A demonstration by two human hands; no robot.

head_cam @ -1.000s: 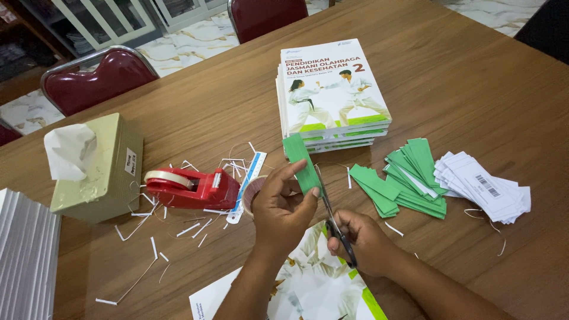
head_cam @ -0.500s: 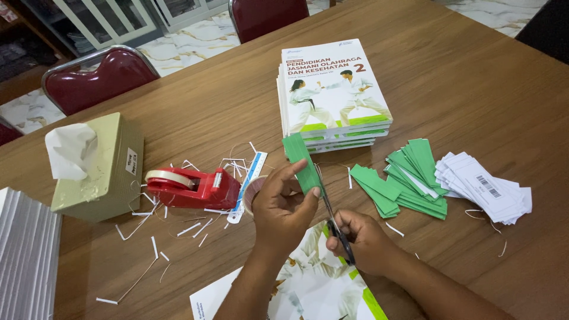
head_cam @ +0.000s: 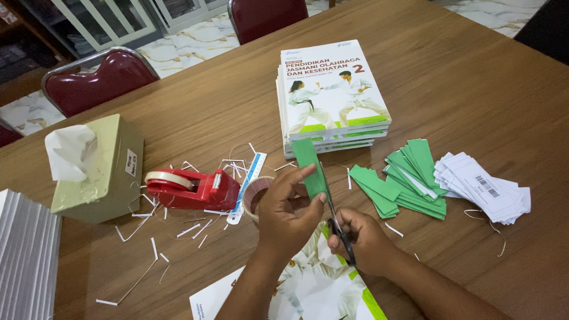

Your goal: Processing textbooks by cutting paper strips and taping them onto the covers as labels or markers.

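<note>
School office, textbook stack [head_cam: 335, 95], tape dispenser [head_cam: 189, 188]

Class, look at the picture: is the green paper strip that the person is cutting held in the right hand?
No. The left hand pinches the green paper strip, while the right hand works the scissors.

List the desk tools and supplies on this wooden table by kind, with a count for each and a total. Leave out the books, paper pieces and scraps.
Scissors, in the right hand: 1
Red tape dispenser: 1
Loose tape roll: 1
Ruler: 1
Tissue box: 1
Total: 5
</note>
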